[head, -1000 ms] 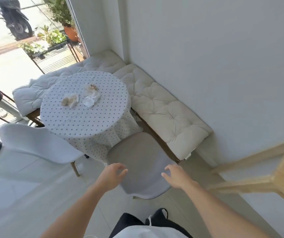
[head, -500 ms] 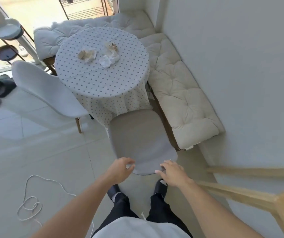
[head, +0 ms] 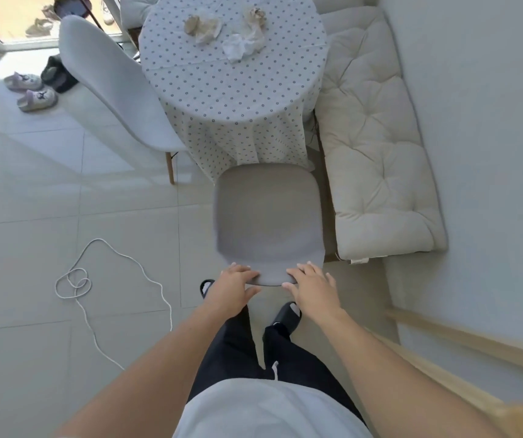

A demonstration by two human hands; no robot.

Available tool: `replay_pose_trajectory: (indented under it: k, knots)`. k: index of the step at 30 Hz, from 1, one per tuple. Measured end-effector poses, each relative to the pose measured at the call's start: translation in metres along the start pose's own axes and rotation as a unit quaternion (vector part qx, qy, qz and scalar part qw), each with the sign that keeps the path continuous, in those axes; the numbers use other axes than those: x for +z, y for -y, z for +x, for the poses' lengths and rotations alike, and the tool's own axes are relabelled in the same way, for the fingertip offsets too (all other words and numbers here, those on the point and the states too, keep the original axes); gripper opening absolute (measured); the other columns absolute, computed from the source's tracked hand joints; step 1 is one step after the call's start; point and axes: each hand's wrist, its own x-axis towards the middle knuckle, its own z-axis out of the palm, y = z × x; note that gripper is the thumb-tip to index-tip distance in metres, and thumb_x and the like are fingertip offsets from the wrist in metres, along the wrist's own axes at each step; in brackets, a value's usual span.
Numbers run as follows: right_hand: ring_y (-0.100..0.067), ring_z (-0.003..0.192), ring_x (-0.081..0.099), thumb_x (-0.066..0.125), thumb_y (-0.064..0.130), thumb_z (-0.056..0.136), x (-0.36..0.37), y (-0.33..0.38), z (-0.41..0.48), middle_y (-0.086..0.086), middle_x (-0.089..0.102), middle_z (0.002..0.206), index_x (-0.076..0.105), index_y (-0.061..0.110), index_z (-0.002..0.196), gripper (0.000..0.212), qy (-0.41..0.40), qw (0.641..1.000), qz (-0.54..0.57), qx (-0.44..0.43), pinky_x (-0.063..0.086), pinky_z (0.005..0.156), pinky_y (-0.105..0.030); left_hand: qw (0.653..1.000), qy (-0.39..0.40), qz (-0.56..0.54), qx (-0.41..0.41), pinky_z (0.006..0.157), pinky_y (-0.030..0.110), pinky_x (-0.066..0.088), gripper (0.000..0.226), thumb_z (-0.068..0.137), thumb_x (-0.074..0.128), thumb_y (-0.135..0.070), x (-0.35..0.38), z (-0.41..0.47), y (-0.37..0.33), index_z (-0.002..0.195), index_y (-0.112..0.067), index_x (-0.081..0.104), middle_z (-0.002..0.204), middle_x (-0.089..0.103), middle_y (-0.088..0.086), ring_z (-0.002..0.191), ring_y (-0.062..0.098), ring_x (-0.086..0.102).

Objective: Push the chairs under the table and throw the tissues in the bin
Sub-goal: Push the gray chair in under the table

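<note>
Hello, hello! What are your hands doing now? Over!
Left hand and right hand gripping grey padded chair's back edge. Chair faces round polka-dot table. Crumpled tissues untouched on top. Nothing blocking.

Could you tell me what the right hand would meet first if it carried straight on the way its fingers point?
The right hand already touches the grey chair; going on, probably the table's hanging tablecloth, though depth is unclear.

1. Grey chair (head: 268, 216): we see it motion-blurred; its legs are hidden beneath the shell.
2. Table (head: 231, 86): our upper frame edge cuts its far rim; the cloth hides its base.
3. White chair (head: 118, 86): we see one leg only.
4. Shoes (head: 31, 90), upper left: details too small.
</note>
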Motion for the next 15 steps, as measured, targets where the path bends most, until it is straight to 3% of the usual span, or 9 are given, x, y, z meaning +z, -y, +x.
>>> replay_pose_trajectory:
  k: [7,15]
  knots:
    - [-0.025,0.162,0.007,0.039,0.058,0.106,-0.005,0.008,0.004,-0.002,0.026,0.172,0.042,0.037,0.154,0.053,0.025,0.998,-0.05,0.036,0.02,0.126,-0.056,1.0,-0.003,0.025,0.003,0.109,0.044,0.049,0.041,0.103,0.062,-0.029,-0.001,0.016,-0.002,0.144,-0.026,0.063,0.145,0.059,0.002,0.136,0.025,0.054]
    - [-0.027,0.162,0.01,0.042,0.059,0.104,-0.023,0.016,0.026,-0.004,0.031,0.17,0.048,0.036,0.15,0.051,0.039,0.997,-0.04,0.048,0.023,0.124,-0.058,1.0,-0.015,0.014,0.007,0.106,0.041,0.051,0.041,0.101,0.064,-0.022,-0.015,0.036,-0.001,0.142,-0.029,0.066,0.146,0.06,0.0,0.136,0.023,0.055]
